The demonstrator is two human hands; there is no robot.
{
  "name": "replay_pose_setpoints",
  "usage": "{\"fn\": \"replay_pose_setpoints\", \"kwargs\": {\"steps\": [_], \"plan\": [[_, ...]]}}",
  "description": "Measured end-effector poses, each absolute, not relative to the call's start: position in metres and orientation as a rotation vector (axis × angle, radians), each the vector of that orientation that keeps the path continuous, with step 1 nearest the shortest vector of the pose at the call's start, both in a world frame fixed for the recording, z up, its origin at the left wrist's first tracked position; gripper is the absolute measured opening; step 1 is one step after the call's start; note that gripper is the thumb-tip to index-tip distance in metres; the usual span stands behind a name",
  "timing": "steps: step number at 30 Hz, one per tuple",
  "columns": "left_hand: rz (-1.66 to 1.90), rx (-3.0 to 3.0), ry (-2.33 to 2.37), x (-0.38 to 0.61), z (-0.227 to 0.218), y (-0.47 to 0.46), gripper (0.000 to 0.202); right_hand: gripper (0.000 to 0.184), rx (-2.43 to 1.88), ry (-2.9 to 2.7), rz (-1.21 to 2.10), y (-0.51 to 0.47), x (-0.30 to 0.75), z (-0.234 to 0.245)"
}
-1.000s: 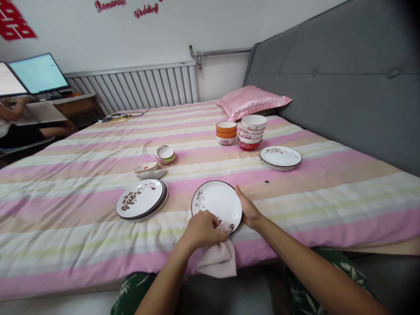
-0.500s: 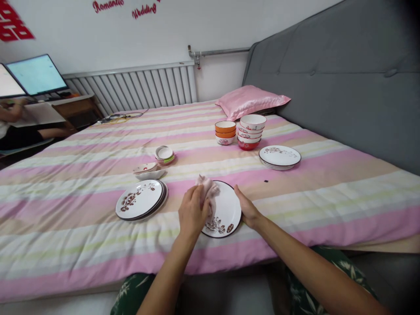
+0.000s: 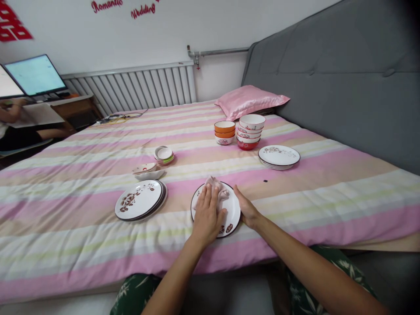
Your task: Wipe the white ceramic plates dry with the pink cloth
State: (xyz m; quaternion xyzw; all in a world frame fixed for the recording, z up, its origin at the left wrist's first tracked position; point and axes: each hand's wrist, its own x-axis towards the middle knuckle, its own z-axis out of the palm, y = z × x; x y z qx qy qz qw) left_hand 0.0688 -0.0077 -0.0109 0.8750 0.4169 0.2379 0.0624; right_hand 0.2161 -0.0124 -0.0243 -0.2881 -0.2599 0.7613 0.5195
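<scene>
The left hand (image 3: pixel 208 218) is lying flat, fingers straight, on a crumpled pale-pink cloth (image 3: pixel 222 191) over a round, white, dark-rimmed china plate (image 3: pixel 233 210), and the right hand (image 3: pixel 246 208) is gripping the plate's edge, probably so it isn't sliding on the pink-striped fabric bedcover (image 3: pixel 328 199) beneath.

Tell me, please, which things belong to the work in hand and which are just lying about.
Working set:
round white dark-rimmed plate, right hand at its edge
crumpled pale pink cloth under the left hand
probably left stack and right stack of round white floral plates

Seemingly lying about:
pink satin pillow
thin yellow and dark cables
small black square piece
</scene>
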Motion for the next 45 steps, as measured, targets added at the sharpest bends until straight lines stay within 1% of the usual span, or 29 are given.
{"fn": "replay_pose_setpoints", "kwargs": {"steps": [6,21,29,35,45], "plan": [[0.643,2.645,1.181,0.068,-0.007,-0.009,0.059,0.057,-0.726,-0.632,1.813,-0.014,0.216,-0.023],[0.59,2.717,0.969,0.067,-0.001,-0.01,0.057,0.055,-0.721,-0.575,1.817,-0.013,0.216,-0.022],[0.662,2.694,0.802,0.065,0.0,-0.007,0.047,0.058,-0.698,-0.567,1.84,-0.013,0.217,-0.025],[0.633,2.658,0.739,0.065,0.001,-0.007,0.055,0.06,-0.687,-0.565,1.858,-0.013,0.218,-0.026],[0.625,2.63,0.684,0.067,-0.001,-0.006,0.039,0.059,-0.719,-0.552,1.833,-0.012,0.217,-0.027]]}}
